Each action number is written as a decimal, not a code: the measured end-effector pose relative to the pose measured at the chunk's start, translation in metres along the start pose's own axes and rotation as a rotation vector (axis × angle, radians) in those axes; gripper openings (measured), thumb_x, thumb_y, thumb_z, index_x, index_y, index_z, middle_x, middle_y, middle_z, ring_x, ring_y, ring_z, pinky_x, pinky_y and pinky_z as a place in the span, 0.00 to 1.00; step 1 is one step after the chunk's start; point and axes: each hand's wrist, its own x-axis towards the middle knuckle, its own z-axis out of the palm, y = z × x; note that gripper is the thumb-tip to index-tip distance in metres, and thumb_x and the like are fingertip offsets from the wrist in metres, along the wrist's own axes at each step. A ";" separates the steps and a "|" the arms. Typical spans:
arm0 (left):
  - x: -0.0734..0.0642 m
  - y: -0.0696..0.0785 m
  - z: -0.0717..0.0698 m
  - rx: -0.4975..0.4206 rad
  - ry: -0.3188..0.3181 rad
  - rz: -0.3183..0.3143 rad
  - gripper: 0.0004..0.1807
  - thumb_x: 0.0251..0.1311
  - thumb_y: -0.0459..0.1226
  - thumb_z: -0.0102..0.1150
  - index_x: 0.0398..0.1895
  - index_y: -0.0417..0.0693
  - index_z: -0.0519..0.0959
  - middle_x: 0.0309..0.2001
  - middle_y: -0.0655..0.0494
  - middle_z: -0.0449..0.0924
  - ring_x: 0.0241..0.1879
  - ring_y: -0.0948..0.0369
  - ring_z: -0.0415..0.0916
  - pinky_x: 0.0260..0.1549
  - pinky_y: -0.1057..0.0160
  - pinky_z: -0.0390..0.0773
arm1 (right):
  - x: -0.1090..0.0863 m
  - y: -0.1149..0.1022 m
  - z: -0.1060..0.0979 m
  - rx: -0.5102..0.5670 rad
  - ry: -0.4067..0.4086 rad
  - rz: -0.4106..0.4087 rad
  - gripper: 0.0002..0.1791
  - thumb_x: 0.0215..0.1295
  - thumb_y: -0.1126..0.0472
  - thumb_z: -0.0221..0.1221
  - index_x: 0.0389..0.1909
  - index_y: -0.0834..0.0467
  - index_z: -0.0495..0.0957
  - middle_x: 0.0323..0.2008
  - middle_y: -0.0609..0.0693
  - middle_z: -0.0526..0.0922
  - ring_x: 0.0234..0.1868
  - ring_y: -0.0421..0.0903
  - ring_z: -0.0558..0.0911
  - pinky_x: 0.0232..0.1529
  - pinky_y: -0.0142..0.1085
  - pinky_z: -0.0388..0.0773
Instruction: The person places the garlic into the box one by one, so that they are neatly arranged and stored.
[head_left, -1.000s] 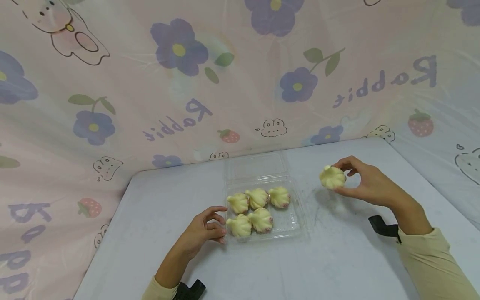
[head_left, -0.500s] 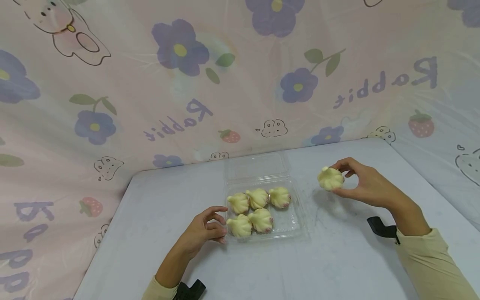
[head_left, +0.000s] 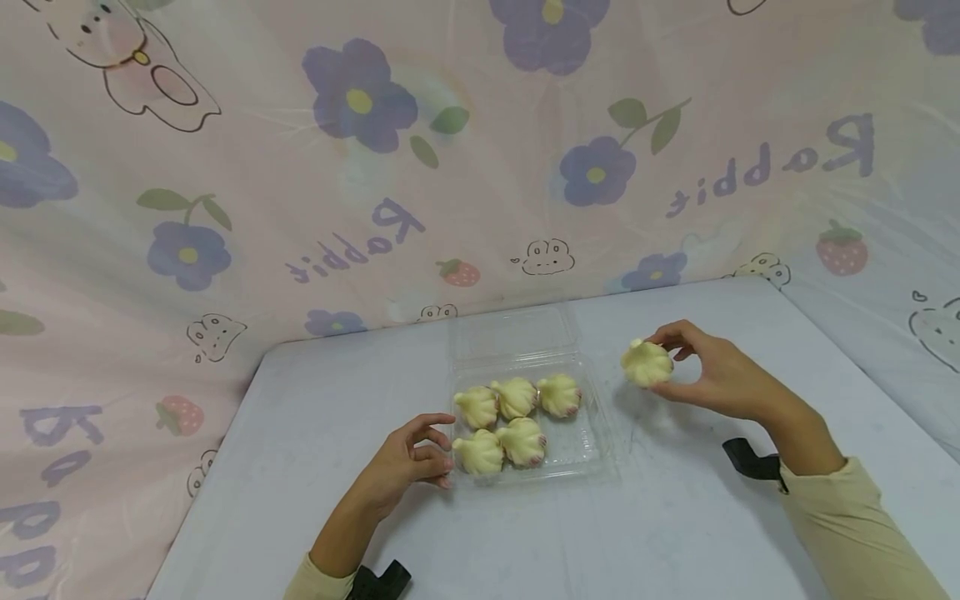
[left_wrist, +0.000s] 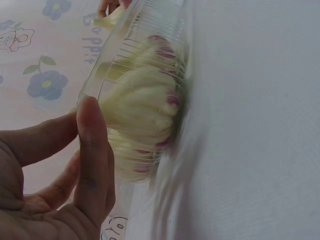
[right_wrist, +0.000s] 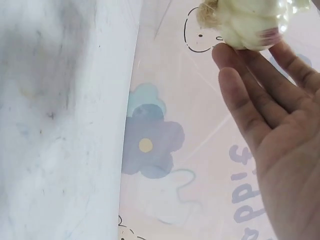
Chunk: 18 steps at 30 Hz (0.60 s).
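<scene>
My right hand point(head_left: 723, 375) holds a pale garlic bulb point(head_left: 647, 364) between thumb and fingers, above the table right of a clear plastic box point(head_left: 577, 454). Purple streaks and a tuft of roots show on this bulb in the right wrist view. Inside the box lie several similar garlic bulbs point(head_left: 517, 397) in two rows, with a bare spot at the near right. My left hand point(head_left: 401, 462) rests by the box's left side, fingers loosely bent. Its fingertips point(left_wrist: 89, 112) touch the rim in the left wrist view. Purple-tipped bulbs point(left_wrist: 142, 95) show through the ribbed wall.
The box's clear lid point(head_left: 513, 333) lies folded back toward the far table edge. A white cloth covers the table point(head_left: 360, 383). Behind it hangs a printed curtain point(head_left: 495, 183) with flowers and rabbits. A black wrist mount point(head_left: 750, 458) sits under the right forearm.
My right hand has moved slightly left and nearer with the garlic bulb, closer to the box. The left hand and the box have stayed in place.
</scene>
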 end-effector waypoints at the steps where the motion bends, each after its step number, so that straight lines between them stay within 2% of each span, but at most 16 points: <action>1: 0.000 0.000 0.000 0.001 0.000 -0.001 0.36 0.62 0.24 0.60 0.73 0.36 0.59 0.46 0.49 0.69 0.34 0.61 0.81 0.35 0.61 0.87 | 0.000 -0.001 0.000 0.004 -0.005 0.002 0.31 0.55 0.50 0.73 0.58 0.46 0.70 0.53 0.44 0.80 0.48 0.40 0.78 0.47 0.40 0.78; 6: 0.000 0.000 0.000 0.004 0.001 -0.004 0.36 0.62 0.25 0.60 0.73 0.37 0.59 0.46 0.49 0.69 0.34 0.61 0.81 0.35 0.60 0.87 | 0.002 -0.006 0.003 0.021 -0.034 0.002 0.31 0.57 0.49 0.72 0.59 0.46 0.70 0.54 0.45 0.80 0.50 0.46 0.79 0.48 0.46 0.79; 13: -0.001 0.001 0.000 0.001 0.001 -0.002 0.36 0.62 0.25 0.60 0.73 0.36 0.59 0.46 0.49 0.69 0.34 0.61 0.81 0.35 0.61 0.87 | 0.003 -0.009 0.009 0.019 -0.034 -0.033 0.31 0.57 0.49 0.72 0.61 0.46 0.72 0.57 0.43 0.79 0.49 0.42 0.78 0.48 0.39 0.79; 18: -0.001 0.001 0.000 0.000 0.001 -0.003 0.36 0.62 0.25 0.60 0.73 0.36 0.59 0.46 0.49 0.69 0.34 0.62 0.81 0.35 0.61 0.87 | 0.004 -0.013 0.013 0.028 -0.039 -0.055 0.31 0.59 0.49 0.71 0.63 0.45 0.72 0.58 0.42 0.79 0.49 0.40 0.77 0.48 0.41 0.78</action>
